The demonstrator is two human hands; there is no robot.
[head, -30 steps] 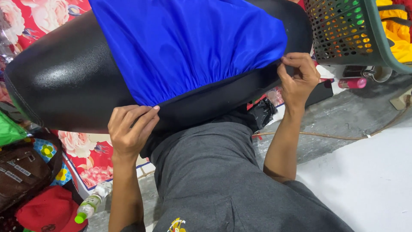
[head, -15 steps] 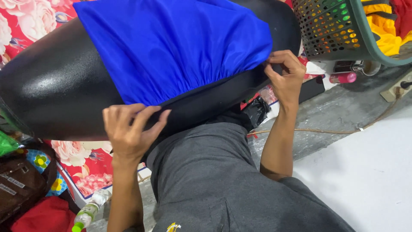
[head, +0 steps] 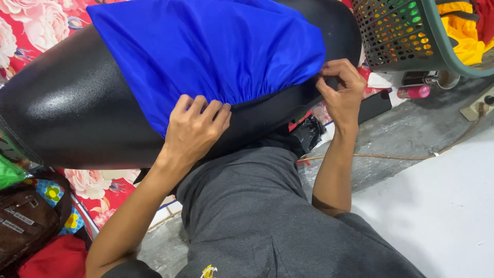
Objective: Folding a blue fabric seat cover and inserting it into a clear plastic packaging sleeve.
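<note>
Black padded seat (head: 77, 110): long, glossy, grained; lying across lap from 9 to 1 o'clock, above grey-trousered legs (head: 247, 216).
Blue cover (head: 206, 51): shiny thin cloth, gathered hem, draped over upper half of seat; hem now reaching further down near side than a second ago, less black showing along front edge. Fitting judged part done: left end of seat bare, hem not yet under rim.
Left hand (head: 195, 128): shifted right and up along hem since earlier frames, now at centre; grip closed, fingers curled over gathered edge, pressing it against seat.
Right hand (head: 339, 87): at 2 o'clock, little moved; grip narrow, fingertips pinching corner of hem at seat end.
Green basket (head: 411, 36): at 1 o'clock, yellow cloth inside.
Floral red cloth (head: 31, 20): behind seat, 10 o'clock.
Brown bag (head: 25, 226): at 8 o'clock.
</note>
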